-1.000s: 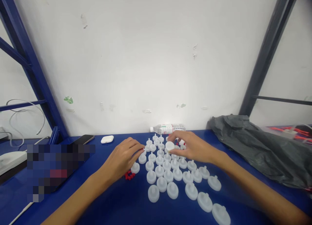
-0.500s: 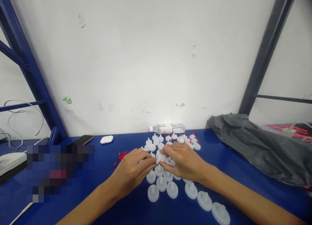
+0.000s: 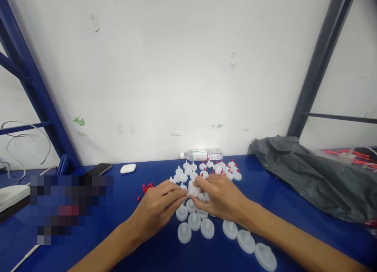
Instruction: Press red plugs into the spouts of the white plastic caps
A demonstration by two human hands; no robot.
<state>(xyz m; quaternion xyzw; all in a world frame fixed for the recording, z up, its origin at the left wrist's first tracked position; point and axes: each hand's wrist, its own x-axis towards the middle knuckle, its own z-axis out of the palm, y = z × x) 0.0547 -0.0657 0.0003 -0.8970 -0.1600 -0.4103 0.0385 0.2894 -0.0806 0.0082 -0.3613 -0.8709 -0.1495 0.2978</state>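
White plastic makes up the lid (image 3: 193, 188) held between the two hands, just above the middle of the blue table (image 3: 153, 250). The right hand (image 3: 196, 191) pinches it by the rim, thumb on the near side and forefinger on the far side, so that it tilts with its spout toward the left. The left hand (image 3: 186, 194) meets it there, thumb and fingertips pressed together at the spout's end; whether anything red sits between them cannot be seen.

Judged by colour, the work looks part done. On the far right of the spread, before the bottle (image 3: 201, 154), stands a cluster of tipped lids (image 3: 236, 175), each upright with red on its spout. Bare lids (image 3: 184, 233) appear to be the larger share: they run from the far left of the spread to its near right edge, spouts up, none with red on it that shows. Some lie under the hands, so neither group can be fully counted.

Loose red tips (image 3: 146, 188) wait in a small heap on the left, just beyond the left hand, with one apart on the near side. Those, with the bare lids, seem to be what is left. The lid in hand looks unfinished too, though its spout end is hidden.
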